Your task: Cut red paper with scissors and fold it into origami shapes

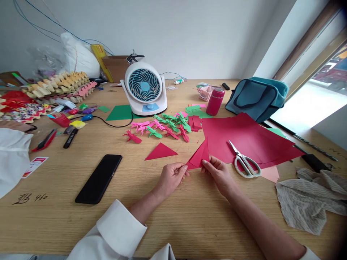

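Between both hands is a folded piece of red paper (199, 155), raised a little off the table with its point upward. My left hand (173, 175) pinches its lower left corner between thumb and fingers. The lower right edge is pinched by my right hand (217, 171). A flat red paper triangle (161, 151) lies just beyond my left hand. To the right, scissors (244, 162) with white handles rest partly on large red paper sheets (241, 133). Behind the triangle sits a pile of small cut or folded paper figures (165, 126) in pink, green and red.
A white fan (146, 90) stands at the back, a red bottle (215, 102) and a blue bag (257, 97) to its right. A black phone (99, 178) lies at left, near a marker (70, 138). A crumpled cloth (306, 202) is at the right edge.
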`<act>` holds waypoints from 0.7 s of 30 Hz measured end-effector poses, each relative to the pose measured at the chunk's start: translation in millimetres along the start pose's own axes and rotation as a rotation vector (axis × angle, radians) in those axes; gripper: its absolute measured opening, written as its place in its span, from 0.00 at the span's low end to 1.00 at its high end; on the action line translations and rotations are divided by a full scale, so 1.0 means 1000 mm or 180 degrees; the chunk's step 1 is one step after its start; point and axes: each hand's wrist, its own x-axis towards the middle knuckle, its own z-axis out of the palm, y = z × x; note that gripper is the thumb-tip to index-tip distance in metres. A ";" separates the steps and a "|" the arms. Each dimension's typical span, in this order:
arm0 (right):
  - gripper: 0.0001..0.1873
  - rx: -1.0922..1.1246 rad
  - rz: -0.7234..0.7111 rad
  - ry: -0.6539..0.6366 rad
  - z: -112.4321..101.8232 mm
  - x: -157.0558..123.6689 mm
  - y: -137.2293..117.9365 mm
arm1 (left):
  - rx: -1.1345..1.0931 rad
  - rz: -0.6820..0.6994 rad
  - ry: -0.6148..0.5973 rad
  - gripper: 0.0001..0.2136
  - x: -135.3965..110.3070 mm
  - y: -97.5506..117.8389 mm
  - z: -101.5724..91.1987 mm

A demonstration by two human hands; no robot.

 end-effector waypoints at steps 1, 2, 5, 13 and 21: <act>0.18 0.0047 -0.0015 0.0034 -0.001 0.001 0.001 | 0.0216 0.0116 0.0005 0.18 -0.001 0.001 -0.001; 0.18 0.0066 -0.0048 0.0069 -0.002 0.002 0.001 | 0.0447 0.0259 0.0007 0.19 -0.002 0.002 -0.001; 0.16 0.0024 -0.0204 0.0199 -0.006 0.004 0.001 | 0.1083 0.0757 -0.0010 0.18 -0.004 0.005 -0.004; 0.19 0.0389 -0.0078 0.0521 -0.008 0.010 -0.007 | 0.1638 0.1083 0.0447 0.11 0.008 0.000 -0.022; 0.22 0.0322 -0.0087 0.0570 -0.014 0.017 -0.001 | 0.2838 0.1100 0.1643 0.13 0.028 -0.012 -0.065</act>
